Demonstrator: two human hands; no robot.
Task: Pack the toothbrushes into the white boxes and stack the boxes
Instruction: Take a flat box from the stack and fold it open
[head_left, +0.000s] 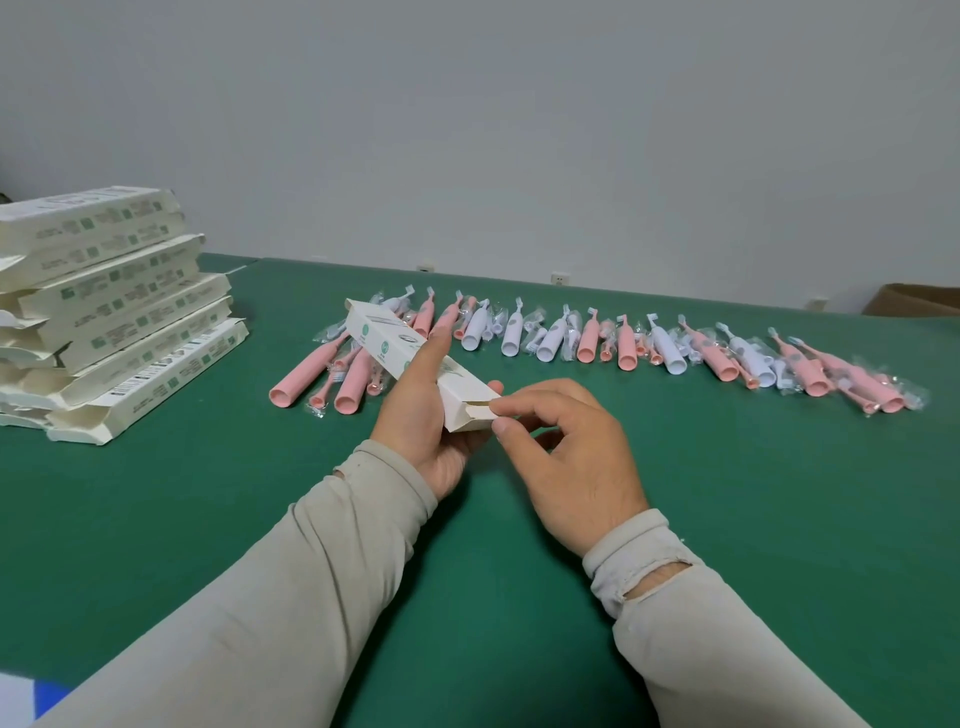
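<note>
Am gripping long white cardboard box (415, 358) in left hand (431, 415); right hand (566, 452) pinching end flap (480, 411), risking tear if yanked.

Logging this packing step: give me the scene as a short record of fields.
left hand: grips the white box, held above the table
right hand: pinches the box's end flap
box end: open towards the person
toothbrushes: pink and white, wrapped, in a row on the green table
stack of boxes: far left, flaps open
cardboard carton: far right edge
</note>
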